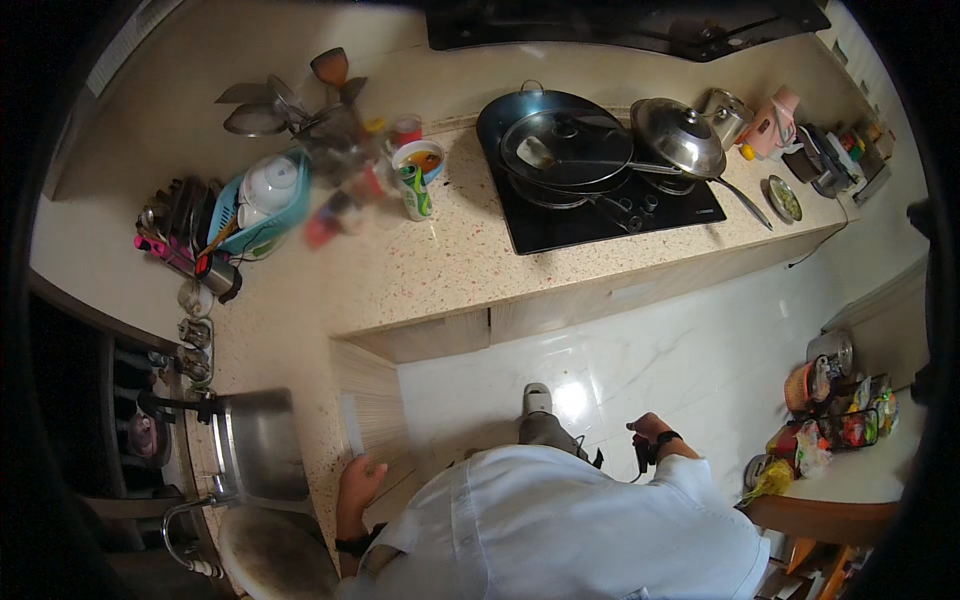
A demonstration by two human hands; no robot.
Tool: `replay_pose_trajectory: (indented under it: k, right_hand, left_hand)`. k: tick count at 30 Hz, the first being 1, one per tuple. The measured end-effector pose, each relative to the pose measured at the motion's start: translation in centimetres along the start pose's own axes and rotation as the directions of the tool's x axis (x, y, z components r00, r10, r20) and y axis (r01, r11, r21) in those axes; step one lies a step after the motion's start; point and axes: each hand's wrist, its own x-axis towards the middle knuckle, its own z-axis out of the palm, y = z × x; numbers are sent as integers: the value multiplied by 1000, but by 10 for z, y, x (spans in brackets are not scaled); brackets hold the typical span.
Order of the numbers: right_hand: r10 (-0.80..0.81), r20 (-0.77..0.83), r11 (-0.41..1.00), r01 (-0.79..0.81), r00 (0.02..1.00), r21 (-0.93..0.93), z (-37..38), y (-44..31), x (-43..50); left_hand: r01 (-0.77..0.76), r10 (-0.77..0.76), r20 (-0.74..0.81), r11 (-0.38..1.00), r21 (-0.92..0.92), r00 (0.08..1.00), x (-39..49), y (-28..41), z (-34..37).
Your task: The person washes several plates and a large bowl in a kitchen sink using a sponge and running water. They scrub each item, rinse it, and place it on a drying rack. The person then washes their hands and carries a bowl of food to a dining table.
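Observation:
My left hand (361, 480) hangs by the counter's front edge near the sink, thumb apart from the fingers, with nothing seen in it. Beside it is the steel sink basin (262, 442), and a large round pan or lid (274, 555) with a browned surface rests at the basin's near end. My right hand (651, 426) is over the white floor, fingers curled. A dark object or strap hangs just below that hand; whether the fingers grip it is unclear.
A black cooktop (615, 225) holds a lidded frying pan (566, 161) and a steel-lidded pan (679, 139). On the speckled counter (420, 277) stand a green-and-white can (415, 195), a soup bowl (431, 154) and a blue dish basket (259, 225). Food packets (855, 420) line the right side.

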Motion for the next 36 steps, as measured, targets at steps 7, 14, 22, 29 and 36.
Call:
replay_pose_trajectory:
  k: [7, 14, 22, 29, 36]
  right_hand:
    - [-144, 180, 965, 98, 973, 243, -9, -33, 0]
    - [-383, 240, 923, 379, 892, 64, -69, -132, 34]
    - [-734, 269, 671, 726, 623, 149, -55, -296, -32]
    - [-820, 212, 563, 684, 531, 464, -4, -445, -78]
    - [-753, 218, 555, 420, 621, 718, 19, -602, -72]
  left_hand:
    - [24, -44, 166, 992, 123, 985, 74, 88, 19]
    - [-106, 92, 123, 988, 113, 988, 124, 153, 42]
    - [-67, 60, 94, 995, 69, 994, 156, 153, 42]
    - [-53, 42, 122, 995, 87, 992, 217, 135, -11]
    - [-100, 89, 179, 994, 51, 980, 293, 136, -104]
